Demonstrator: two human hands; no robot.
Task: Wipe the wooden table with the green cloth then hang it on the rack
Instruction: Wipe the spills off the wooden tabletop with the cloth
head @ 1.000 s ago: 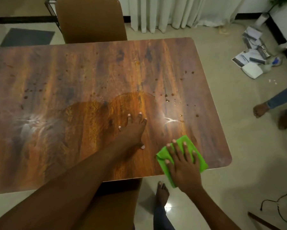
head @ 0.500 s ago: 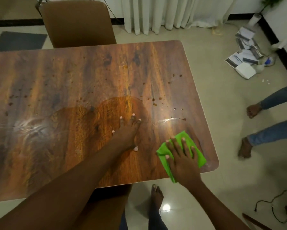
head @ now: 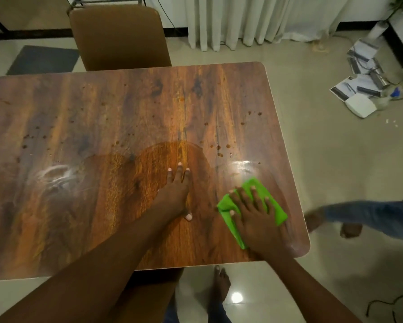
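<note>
The wooden table fills most of the view, with dark spots and wet smears on its surface. A green cloth lies folded near the table's near right corner. My right hand presses flat on the cloth with fingers spread. My left hand rests flat on the bare wood to the left of the cloth, fingers extended, holding nothing. No rack is identifiable in view.
A brown chair stands at the table's far side, another sits under the near edge. A person's legs in jeans are on the floor at right. Papers and small items lie at far right; a cable at lower right.
My right hand has slid the green cloth slightly away from the near edge, farther onto the table. The left hand stays planted. The person's feet at right have shifted.
</note>
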